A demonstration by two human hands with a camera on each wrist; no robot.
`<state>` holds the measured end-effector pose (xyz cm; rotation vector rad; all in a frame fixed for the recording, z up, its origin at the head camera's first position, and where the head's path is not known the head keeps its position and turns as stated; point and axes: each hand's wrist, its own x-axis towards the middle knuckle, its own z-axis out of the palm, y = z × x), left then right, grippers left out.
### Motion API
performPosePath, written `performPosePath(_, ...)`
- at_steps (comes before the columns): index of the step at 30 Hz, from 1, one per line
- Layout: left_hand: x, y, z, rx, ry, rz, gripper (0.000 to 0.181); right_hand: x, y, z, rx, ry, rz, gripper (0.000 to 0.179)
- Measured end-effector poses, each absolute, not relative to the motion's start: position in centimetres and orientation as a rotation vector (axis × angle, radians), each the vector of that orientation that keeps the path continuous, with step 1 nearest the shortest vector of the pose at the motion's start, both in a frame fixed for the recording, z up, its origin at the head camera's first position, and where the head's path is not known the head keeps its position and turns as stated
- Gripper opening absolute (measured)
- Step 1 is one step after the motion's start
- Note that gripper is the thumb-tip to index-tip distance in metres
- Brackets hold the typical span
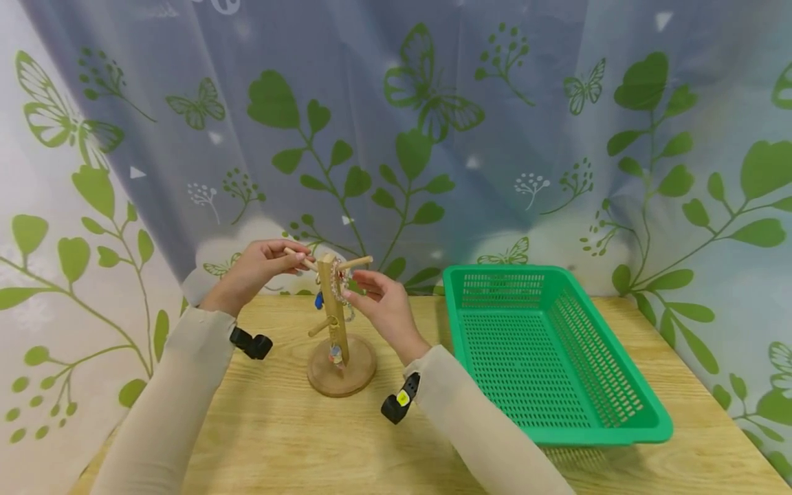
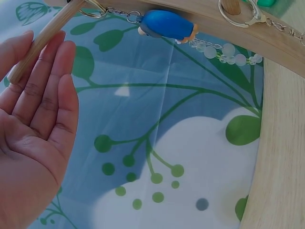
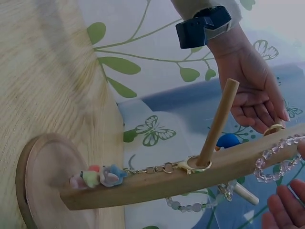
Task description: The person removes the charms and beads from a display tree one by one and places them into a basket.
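A wooden peg stand (image 1: 335, 323) with a round base stands upright between the hands. My left hand (image 1: 262, 265) pinches its upper left peg (image 2: 45, 43) between thumb and fingers. Near that peg's base hangs a keychain with a blue charm (image 2: 167, 25), its ring around the peg. My right hand (image 1: 385, 306) is at the upper right peg (image 1: 357, 262), thumb tip beside a pink beaded bracelet (image 3: 281, 160), with the fingers and thumb apart. A keychain with a flower-like charm (image 3: 109, 175) hangs from the lower peg (image 3: 219, 121). A pale beaded bracelet (image 3: 193, 206) shows behind the post.
To the right of the stand sits a green plastic basket (image 1: 619, 434) with perforated sides and bottom. The light wooden table (image 1: 284, 426) extends in front of the stand. A curtain (image 1: 371, 172) printed with leaves and butterflies hangs behind the table's far edge.
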<state>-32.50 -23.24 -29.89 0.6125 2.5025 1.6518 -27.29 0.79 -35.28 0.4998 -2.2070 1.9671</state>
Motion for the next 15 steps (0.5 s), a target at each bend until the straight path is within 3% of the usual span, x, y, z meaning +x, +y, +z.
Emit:
performPosePath(8, -32.7, -23.3, -30.2, 0.61, 2.482, 1.69, 0.032, -25.5, 0.0, -34.2, 0.475, -2.113, 2.005, 0.033)
performPosePath(15, -32.8, -23.5, -30.2, 0.625, 2.46, 1.708, 0.022, -26.5, -1.0, -35.4, 0.492, -2.075, 1.996, 0.027)
